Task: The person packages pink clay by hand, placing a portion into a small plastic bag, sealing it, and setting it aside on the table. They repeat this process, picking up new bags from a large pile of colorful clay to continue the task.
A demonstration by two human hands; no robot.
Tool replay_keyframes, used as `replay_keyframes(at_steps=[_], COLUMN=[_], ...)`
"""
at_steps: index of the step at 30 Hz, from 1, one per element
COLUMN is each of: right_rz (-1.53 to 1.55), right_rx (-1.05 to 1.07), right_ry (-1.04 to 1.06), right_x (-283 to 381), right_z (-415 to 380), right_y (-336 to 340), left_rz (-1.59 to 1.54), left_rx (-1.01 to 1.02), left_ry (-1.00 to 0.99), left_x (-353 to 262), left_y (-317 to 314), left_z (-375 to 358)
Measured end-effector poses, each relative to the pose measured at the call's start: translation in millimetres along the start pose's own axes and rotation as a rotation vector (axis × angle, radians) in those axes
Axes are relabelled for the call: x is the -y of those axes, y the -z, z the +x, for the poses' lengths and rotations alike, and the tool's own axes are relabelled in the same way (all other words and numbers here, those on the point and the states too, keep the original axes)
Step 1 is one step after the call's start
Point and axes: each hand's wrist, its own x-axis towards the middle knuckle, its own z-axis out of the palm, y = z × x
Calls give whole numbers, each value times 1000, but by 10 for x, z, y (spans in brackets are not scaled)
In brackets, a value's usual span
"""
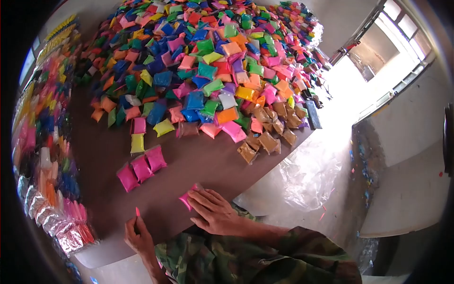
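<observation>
My left hand (138, 235) is closed near the table's front edge, its fingers pinching a small pinkish-red pointed piece (137, 211) that sticks up; I cannot make out its kind. To the right, my right hand (211, 209) lies flat, fingers stretched over a magenta packet (185, 200) on the table and its thumb apart from it. The fingers hide part of that packet. Beyond my hands, three magenta packets (142, 169) lie side by side in a slanting row. A yellow packet (137, 143) and a pink packet (139, 125) lie behind them.
A large heap of colourful packets (203, 71) covers the back of the brown table (203, 163). Several brown packets (269, 143) lie at its right edge. Long rows of packets in clear wrap (47, 156) line the left side. Clear plastic sheeting (312, 180) lies beyond the right edge.
</observation>
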Motion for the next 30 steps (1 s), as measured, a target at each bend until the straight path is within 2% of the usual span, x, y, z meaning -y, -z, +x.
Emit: replay_keyframes(at_steps=[3,7,9,11,15,23,30], right_rz=[22,-4,-12,-48,-117,-147,-40], right_rx=[-61,-93,-107,-110,-124,-68,-52], right_ry=[21,64,63,-15,-92,-80,116], right_x=[-31,-92,-63,7,35,-43,18], right_z=[-35,113,219,230,230,265,504], right_y=[-35,43,80,76,64,134,-148], left_rz=[-17,-13,1,-23,-35,-74,-74], left_rx=[-7,25,-14,-25,-27,-4,-47], left_ry=[-1,124,27,15,66,56,83], left_x=[162,65,115,58,13,-48,16], left_y=[-39,-10,-27,-16,-2,32,32], left_z=[-45,-40,-41,-10,6,49,25])
